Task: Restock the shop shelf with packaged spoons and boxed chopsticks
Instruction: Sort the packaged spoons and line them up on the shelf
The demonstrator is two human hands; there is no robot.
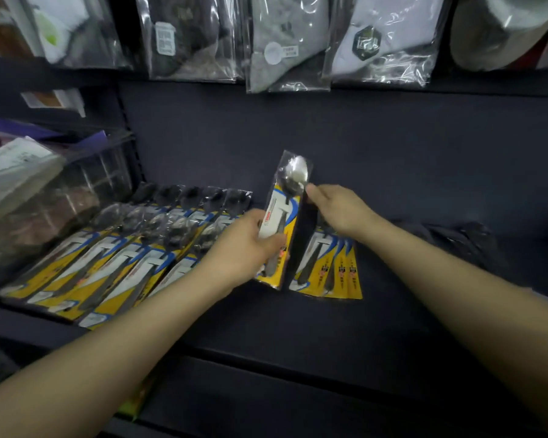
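A packaged spoon [286, 200] on a yellow, blue and white card stands tilted above the dark shelf [393, 172]. My left hand [244, 248] grips its lower half. My right hand [339, 210] pinches its right edge near the spoon's bowl. Under my right hand a small pile of spoon packs [332, 270] lies flat. To the left, several spoon packs [114, 254] lie in a slanted overlapping row on the shelf. No chopstick boxes are visible.
Bagged socks [285, 42] hang from the shelf above. A clear plastic box [29, 197] stands at the left end. A dark plastic bag [450, 241] lies on the shelf's right part. The shelf's front lip [266, 355] runs below my arms.
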